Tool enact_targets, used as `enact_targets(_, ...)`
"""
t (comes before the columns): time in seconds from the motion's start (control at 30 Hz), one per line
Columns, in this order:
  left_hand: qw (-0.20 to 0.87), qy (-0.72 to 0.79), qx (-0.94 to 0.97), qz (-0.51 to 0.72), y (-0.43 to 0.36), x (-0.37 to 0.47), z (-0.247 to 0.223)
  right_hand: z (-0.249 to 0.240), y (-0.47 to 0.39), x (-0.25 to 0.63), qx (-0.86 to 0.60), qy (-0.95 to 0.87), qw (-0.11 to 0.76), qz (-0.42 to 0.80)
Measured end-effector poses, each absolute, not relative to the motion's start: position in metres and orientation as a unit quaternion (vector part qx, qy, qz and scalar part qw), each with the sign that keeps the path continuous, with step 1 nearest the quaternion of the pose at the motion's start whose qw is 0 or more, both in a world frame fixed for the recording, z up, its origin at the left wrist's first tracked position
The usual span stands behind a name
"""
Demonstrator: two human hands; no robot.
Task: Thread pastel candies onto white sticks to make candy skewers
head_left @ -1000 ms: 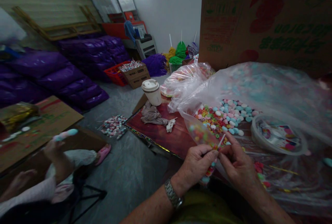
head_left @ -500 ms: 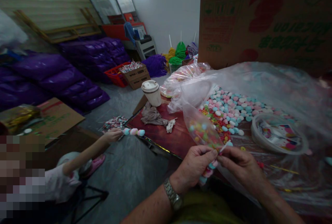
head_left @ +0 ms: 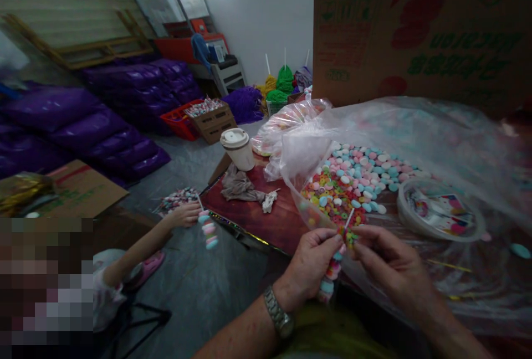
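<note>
My left hand (head_left: 310,262), with a watch on the wrist, is closed around a candy skewer (head_left: 332,271) of pink, blue and white pieces. The skewer's white stick (head_left: 349,218) pokes up past the thumb. Close beside the stick, my right hand (head_left: 384,256) pinches a small green-and-yellow gummy piece (head_left: 352,237); whether it is threaded on the stick I cannot tell. Just beyond the hands, a clear plastic bag (head_left: 305,162) lies around red, yellow and green gummy rings (head_left: 332,195) and pastel pink, blue and white candies (head_left: 366,168).
A round clear tub (head_left: 477,226) holding printed packets stands at the right. A lidded paper cup (head_left: 238,149) and a crumpled grey cloth (head_left: 239,184) sit at the table's left. A co-worker's hand (head_left: 185,215) holds another candy skewer (head_left: 209,231). A large carton (head_left: 374,26) rises behind.
The green-and-yellow gummy piece now shows at my right fingertips, and the stick stands more upright. The co-worker's skewer has swung from level to hanging down. The view has shifted slightly.
</note>
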State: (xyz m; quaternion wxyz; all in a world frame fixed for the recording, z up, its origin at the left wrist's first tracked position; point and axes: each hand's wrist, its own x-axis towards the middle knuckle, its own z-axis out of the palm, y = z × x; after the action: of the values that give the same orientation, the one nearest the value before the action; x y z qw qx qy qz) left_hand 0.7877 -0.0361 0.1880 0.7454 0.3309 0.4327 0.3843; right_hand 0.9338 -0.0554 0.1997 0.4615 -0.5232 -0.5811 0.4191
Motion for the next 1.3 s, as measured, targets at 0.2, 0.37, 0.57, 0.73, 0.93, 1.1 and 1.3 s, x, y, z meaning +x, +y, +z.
enact_targets(0.2,0.743,0.419,0.380,0.358,-0.040,0.785,0.186,0.194,-0.050,0.919,-0.550,-0.652,0.363,0.374)
enact_targets(0.37,0.743,0.413,0.344,0.398,-0.041,0.782,0.183,0.183,-0.050,0.917,-0.564,-0.645,0.404,0.320)
enact_targets(0.57,0.825,0.359,0.290,0.327,-0.037,0.772,0.183,0.191,-0.057,0.928,-0.465,-0.689,0.382,0.404)
enact_targets(0.73,0.891,0.260,0.229,0.292,-0.035,0.767,0.184,0.215,-0.048,0.940,-0.357,-0.777,0.293,0.429)
enact_targets(0.93,0.859,0.286,0.233,0.354,-0.036,0.765,0.181,0.209,-0.049,0.933,-0.422,-0.787,0.317,0.319)
enact_targets(1.1,0.849,0.318,0.267,0.327,-0.034,0.767,0.192,0.210,-0.054,0.940,-0.363,-0.862,0.241,0.260)
enact_targets(1.3,0.630,0.473,0.439,0.433,-0.044,0.770,0.205,0.228,-0.049,0.954,-0.393,-0.859,0.327,-0.022)
